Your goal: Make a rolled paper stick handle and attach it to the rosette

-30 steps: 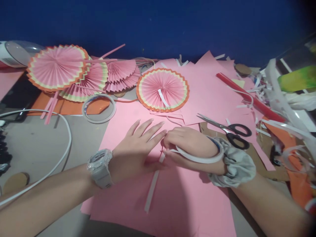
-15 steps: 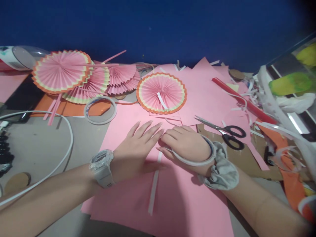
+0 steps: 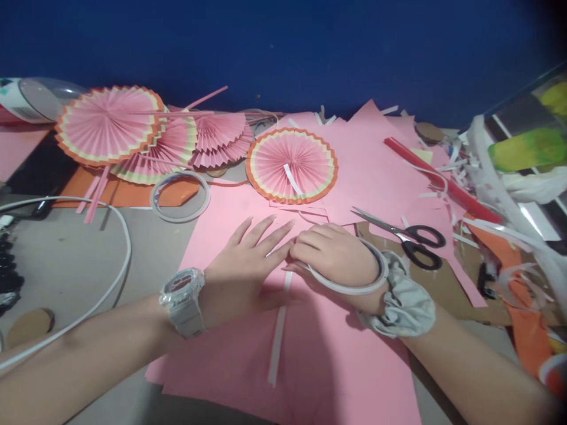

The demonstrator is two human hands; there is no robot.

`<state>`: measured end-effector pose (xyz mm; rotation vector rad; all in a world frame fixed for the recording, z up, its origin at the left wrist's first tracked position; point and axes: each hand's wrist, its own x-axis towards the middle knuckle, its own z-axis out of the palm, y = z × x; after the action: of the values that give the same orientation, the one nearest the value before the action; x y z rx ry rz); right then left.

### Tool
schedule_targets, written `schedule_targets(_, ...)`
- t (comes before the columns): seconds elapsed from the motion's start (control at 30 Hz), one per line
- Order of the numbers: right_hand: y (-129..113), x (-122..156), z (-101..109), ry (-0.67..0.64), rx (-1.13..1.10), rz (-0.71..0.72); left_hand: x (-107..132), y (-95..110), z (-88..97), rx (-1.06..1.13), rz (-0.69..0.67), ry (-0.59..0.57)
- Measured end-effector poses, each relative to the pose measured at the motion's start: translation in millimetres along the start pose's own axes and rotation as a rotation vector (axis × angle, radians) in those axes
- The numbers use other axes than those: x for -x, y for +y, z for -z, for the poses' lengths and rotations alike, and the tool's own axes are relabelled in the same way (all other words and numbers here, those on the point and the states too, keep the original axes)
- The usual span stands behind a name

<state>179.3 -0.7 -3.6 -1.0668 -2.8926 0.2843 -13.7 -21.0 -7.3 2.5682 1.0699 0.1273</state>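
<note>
The left hand (image 3: 241,268), fingers apart, is mostly left of the white strip (image 3: 277,342); the right hand (image 3: 335,255), fingers curled together, is by its top.

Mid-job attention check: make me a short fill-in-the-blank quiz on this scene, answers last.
1. The wrist of the left hand wears a ____.
2. A tape roll loops around the person's ____ wrist, beside a pale scrunchie.
3. A white strip lies on ____ paper.
4. The round pleated fan nearest the scissors has an outermost edge colored ____.

Missing words: watch; right; pink; orange.
</note>
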Motion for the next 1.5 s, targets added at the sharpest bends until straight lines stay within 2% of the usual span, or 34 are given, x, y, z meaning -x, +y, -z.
schedule_targets(0.3, -3.2, 2.1, -0.7, 0.044, -0.008, -0.068, -1.0, -1.6, -1.1, -0.008, -0.004, -0.011)
schedule_targets(0.6, -8.1, -5.2, 14.3, -0.005, -0.135, -0.267, -0.9, -3.0, -4.1, -0.017, -0.027, 0.001)
schedule_targets(0.73, -8.5, -4.2, 13.6, -0.005, -0.095, -0.224, -2.5, -6.3, -3.9, 0.016, 0.005, 0.012)
schedule_targets(0.83, -10.7, -1.3, 14.2, -0.014, -0.055, -0.204, -0.6, -5.9, 4.5, 0.055, 0.039, -0.016)
schedule_targets(0.9, -12.8, 0.8, 16.2, -0.036, -0.045, -0.218, 6.4, 1.0, 15.4, 0.043, 0.069, -0.02)
schedule_targets(1.0, -14.6, 3.4, 19.8, -0.045, -0.056, -0.223, 27.1, 23.3, 32.3, -0.075, 0.074, 0.017)
schedule_targets(1.07, -14.6, 4.1, 22.4, -0.045, -0.077, -0.208, 43.2, 39.8, 35.9, -0.083, -0.014, 0.04)
schedule_targets(1.17, -14.2, 3.9, 26.2, -0.075, -0.102, -0.218, 59.3, 53.6, 21.8, -0.035, -0.263, -0.102)
schedule_targets(1.3, -13.8, 3.0, 24.6, -0.076, -0.094, -0.216, 59.1, 48.8, -12.0, -0.038, -0.151, -0.132)
schedule_targets(1.33, -13.4, 3.1, 22.6, -0.067, -0.09, -0.208, 57.0, 46.3, -17.7, -0.038, -0.157, -0.127)
schedule_targets(1.4, -12.6, 3.4, 17.7, -0.057, -0.078, -0.199, 52.9, 42.1, -23.3, -0.033, -0.141, -0.125)
schedule_targets(1.5, -11.6, 3.5, 12.7, -0.055, -0.031, -0.191, 49.2, 37.6, -21.5, 0.005, -0.164, -0.153)
